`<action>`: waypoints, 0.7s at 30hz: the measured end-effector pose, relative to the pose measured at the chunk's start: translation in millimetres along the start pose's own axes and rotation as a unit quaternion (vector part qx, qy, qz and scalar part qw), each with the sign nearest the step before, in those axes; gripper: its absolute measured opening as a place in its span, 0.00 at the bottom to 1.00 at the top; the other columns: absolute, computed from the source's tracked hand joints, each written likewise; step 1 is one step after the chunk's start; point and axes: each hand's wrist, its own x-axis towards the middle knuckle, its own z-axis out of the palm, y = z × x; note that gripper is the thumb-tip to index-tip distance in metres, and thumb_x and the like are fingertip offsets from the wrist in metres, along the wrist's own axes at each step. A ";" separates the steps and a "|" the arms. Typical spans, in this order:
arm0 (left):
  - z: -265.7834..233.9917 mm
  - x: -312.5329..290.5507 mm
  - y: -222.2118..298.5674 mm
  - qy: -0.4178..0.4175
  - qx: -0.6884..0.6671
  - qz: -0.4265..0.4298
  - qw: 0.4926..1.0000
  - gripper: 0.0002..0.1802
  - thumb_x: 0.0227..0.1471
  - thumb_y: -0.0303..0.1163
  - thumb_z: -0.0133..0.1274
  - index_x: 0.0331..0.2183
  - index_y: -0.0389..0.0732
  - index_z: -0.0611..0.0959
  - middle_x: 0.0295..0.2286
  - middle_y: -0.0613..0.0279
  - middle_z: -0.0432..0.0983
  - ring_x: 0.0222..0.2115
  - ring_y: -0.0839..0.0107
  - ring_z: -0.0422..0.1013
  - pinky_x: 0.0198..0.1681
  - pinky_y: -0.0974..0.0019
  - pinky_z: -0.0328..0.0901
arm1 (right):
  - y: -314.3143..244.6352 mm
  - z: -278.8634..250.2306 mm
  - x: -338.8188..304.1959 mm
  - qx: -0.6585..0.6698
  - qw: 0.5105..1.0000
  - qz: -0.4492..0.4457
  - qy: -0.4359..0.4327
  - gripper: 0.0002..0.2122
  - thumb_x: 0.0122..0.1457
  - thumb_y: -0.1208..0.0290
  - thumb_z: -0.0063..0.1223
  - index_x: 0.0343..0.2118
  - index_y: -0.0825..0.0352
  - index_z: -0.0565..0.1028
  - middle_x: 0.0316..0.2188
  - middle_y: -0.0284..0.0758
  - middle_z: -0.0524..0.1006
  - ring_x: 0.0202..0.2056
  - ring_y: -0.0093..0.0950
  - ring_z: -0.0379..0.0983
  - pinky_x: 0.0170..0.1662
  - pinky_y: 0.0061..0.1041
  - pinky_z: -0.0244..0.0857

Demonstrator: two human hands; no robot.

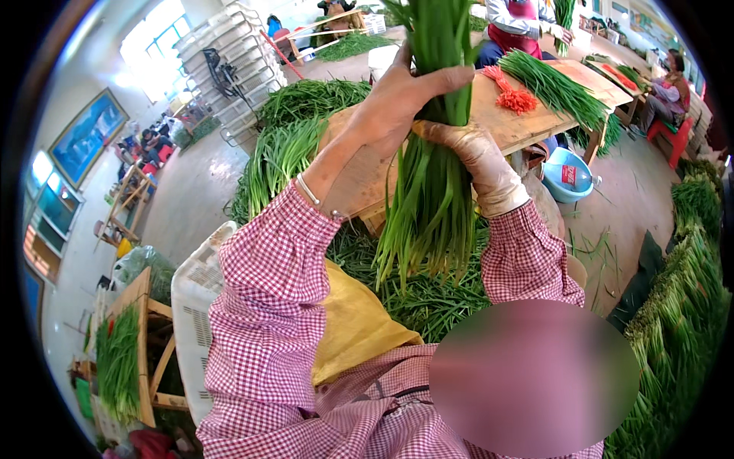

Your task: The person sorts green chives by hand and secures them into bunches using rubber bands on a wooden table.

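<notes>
Both hands hold a thick bunch of green garlic chives (428, 206) upright in front of me, above the near edge of the wooden table. My left hand (394, 99) is bare and closed round the upper part, its thumb across the front. Just below it, my right hand (475, 157), in a thin translucent glove, grips the bunch from the right. The lower leaves hang loose and spread; the bunch's top runs out of view. On the wooden table (497, 126) lie a pile of red ties (514, 98) and another bunch of chives (554, 88).
Loose chives (287, 145) are heaped left of the table. A white plastic crate (197, 306) stands at my left, and stacked crates (229, 69) rise behind. Right of the table sits a blue basin (567, 176). Chives (680, 329) line the right side. A co-worker (527, 30) sits across.
</notes>
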 end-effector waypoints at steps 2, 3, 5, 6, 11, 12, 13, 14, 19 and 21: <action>-4.1 -4.6 -5.7 0.025 0.081 -0.008 0.996 0.49 0.45 0.41 0.60 0.58 0.33 0.49 0.44 0.49 0.69 0.48 0.62 0.65 0.52 0.63 0.59 | 12.6 -10.7 4.2 0.065 0.998 0.020 0.002 0.14 0.53 0.65 0.55 0.40 0.70 0.74 0.29 0.33 0.77 0.26 0.22 0.75 0.31 0.21 0.72; -6.8 -14.3 -10.4 0.022 0.116 -0.023 0.993 0.54 0.47 0.47 0.57 0.60 0.34 0.41 0.51 0.40 0.60 0.54 0.57 0.59 0.57 0.60 0.54 | 19.6 -18.9 4.9 0.082 0.996 0.032 0.006 0.15 0.54 0.65 0.54 0.40 0.70 0.74 0.29 0.33 0.77 0.26 0.22 0.75 0.31 0.21 0.72; -14.1 -31.9 -27.4 0.056 0.071 -0.025 0.996 0.53 0.48 0.48 0.55 0.60 0.35 0.41 0.54 0.37 0.53 0.56 0.55 0.55 0.58 0.58 0.51 | 27.6 -25.6 4.1 0.127 0.991 0.048 -0.018 0.16 0.54 0.65 0.53 0.42 0.70 0.73 0.31 0.33 0.77 0.26 0.23 0.75 0.31 0.20 0.72; -19.1 -41.8 -34.8 0.076 0.051 -0.025 0.996 0.53 0.48 0.48 0.55 0.60 0.35 0.41 0.56 0.36 0.50 0.57 0.55 0.53 0.59 0.57 0.50 | 32.6 -27.3 6.9 0.136 0.989 0.046 -0.019 0.17 0.54 0.65 0.53 0.43 0.70 0.72 0.31 0.33 0.77 0.27 0.23 0.75 0.31 0.20 0.72; -28.5 -69.4 -57.5 0.076 0.065 -0.096 0.990 0.47 0.48 0.50 0.55 0.58 0.33 0.52 0.53 0.43 0.57 0.54 0.56 0.57 0.57 0.59 0.54 | 47.6 -22.6 21.6 0.157 0.984 0.062 -0.051 0.14 0.52 0.66 0.55 0.39 0.69 0.73 0.27 0.33 0.77 0.25 0.23 0.75 0.28 0.20 0.71; -30.3 -66.6 -56.1 0.036 0.067 -0.113 0.991 0.47 0.48 0.51 0.54 0.58 0.34 0.53 0.54 0.44 0.57 0.55 0.58 0.56 0.58 0.59 0.52 | 48.2 -20.5 23.0 0.147 0.984 0.071 -0.067 0.15 0.52 0.66 0.56 0.39 0.69 0.73 0.28 0.33 0.76 0.26 0.23 0.74 0.30 0.20 0.71; -32.8 -60.3 -51.0 -0.004 0.068 -0.129 0.989 0.46 0.48 0.52 0.54 0.58 0.35 0.54 0.54 0.46 0.57 0.56 0.59 0.55 0.59 0.60 0.50 | 48.9 -19.4 24.2 0.138 0.984 0.079 -0.082 0.15 0.51 0.66 0.57 0.40 0.69 0.73 0.29 0.33 0.76 0.27 0.23 0.74 0.31 0.20 0.71; -31.6 -51.8 -47.8 -0.049 0.061 -0.144 0.987 0.46 0.48 0.53 0.54 0.58 0.36 0.56 0.54 0.47 0.58 0.57 0.61 0.54 0.60 0.60 0.49 | 49.8 -22.8 24.3 0.124 0.984 0.089 -0.090 0.16 0.51 0.66 0.57 0.40 0.69 0.73 0.30 0.33 0.76 0.29 0.23 0.74 0.33 0.21 0.71; -43.2 -49.8 -49.4 -0.054 -0.040 -0.158 0.985 0.28 0.47 0.39 0.59 0.44 0.30 0.73 0.38 0.57 0.74 0.32 0.74 0.72 0.35 0.75 0.69 | 50.8 -7.1 29.4 0.054 0.976 0.087 -0.190 0.21 0.47 0.63 0.62 0.42 0.68 0.72 0.34 0.34 0.76 0.34 0.24 0.74 0.39 0.22 0.70; -42.9 -58.5 -44.3 -0.015 -0.085 -0.158 0.984 0.24 0.46 0.37 0.59 0.42 0.29 0.75 0.36 0.58 0.76 0.28 0.76 0.74 0.29 0.75 0.72 | 47.7 -2.0 28.0 0.043 0.968 0.156 -0.194 0.24 0.48 0.57 0.61 0.43 0.68 0.71 0.33 0.34 0.77 0.31 0.23 0.75 0.37 0.23 0.72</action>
